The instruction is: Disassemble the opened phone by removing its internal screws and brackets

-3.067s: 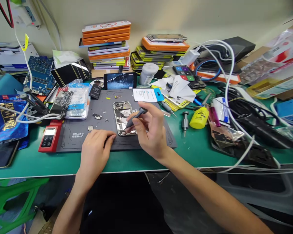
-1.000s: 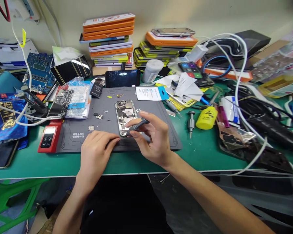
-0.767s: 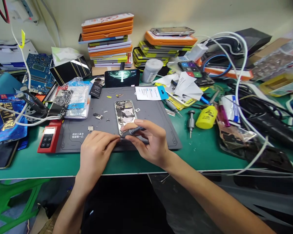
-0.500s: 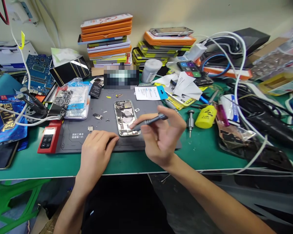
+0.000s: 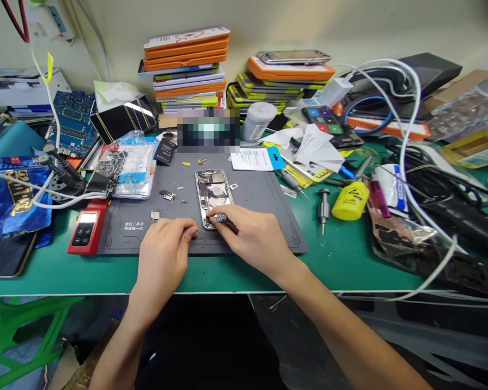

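Observation:
An opened phone (image 5: 203, 201) lies on the grey work mat (image 5: 264, 216), its inner boards and parts showing. My right hand (image 5: 254, 233) is over the phone's lower end, fingers closed round a slim dark screwdriver (image 5: 223, 218). The tool points partly toward me, and its far part is hidden by my fingers. My left hand (image 5: 165, 249) rests on the mat's front edge, left of the phone. Its thumb and forefinger press together; whatever is between them, if anything, cannot be seen. Beside the phone lie a SIM tray (image 5: 233, 186) and a small metal part (image 5: 155, 215).
A red device (image 5: 85, 233) stands at the mat's left edge. Another screwdriver (image 5: 323, 208) and a yellow bottle (image 5: 351, 200) are to the right. Stacked boxes (image 5: 187, 54) line the wall. Cables (image 5: 417, 108) tangle at far right.
My right hand has come down and left onto the phone's lower end, turning the screwdriver more end-on. The left hand's thumb and forefinger have drawn together. The view has shifted slightly.

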Available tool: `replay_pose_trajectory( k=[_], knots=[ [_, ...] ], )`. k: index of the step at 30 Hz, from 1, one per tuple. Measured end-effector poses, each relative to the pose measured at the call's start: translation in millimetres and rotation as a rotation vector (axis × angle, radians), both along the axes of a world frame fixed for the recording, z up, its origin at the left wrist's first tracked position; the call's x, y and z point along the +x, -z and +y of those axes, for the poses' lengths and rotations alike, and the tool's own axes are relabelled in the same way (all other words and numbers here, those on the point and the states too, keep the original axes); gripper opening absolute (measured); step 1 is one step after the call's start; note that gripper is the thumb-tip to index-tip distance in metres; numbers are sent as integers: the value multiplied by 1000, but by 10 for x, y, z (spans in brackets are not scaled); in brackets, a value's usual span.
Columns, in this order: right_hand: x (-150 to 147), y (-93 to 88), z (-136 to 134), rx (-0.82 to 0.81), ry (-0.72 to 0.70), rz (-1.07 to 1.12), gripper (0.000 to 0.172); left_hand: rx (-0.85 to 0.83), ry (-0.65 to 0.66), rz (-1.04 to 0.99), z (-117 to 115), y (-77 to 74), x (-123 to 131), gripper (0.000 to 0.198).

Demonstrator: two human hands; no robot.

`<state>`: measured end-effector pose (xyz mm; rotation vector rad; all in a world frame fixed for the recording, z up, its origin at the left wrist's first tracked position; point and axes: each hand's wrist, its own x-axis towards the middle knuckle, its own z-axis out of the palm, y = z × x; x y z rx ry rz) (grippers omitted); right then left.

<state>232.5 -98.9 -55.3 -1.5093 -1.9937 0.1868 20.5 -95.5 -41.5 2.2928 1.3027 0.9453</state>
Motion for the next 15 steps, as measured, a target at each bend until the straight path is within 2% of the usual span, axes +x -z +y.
replay_pose_trajectory(
  k=[9, 15],
  knots=[
    [47, -156, 98, -191, -28, -121, 16, 9, 1, 30, 0, 17, 8, 11],
    [42, -195, 115, -241, -25, -155, 16, 1, 7, 34, -6, 11, 2, 11]
  ],
)
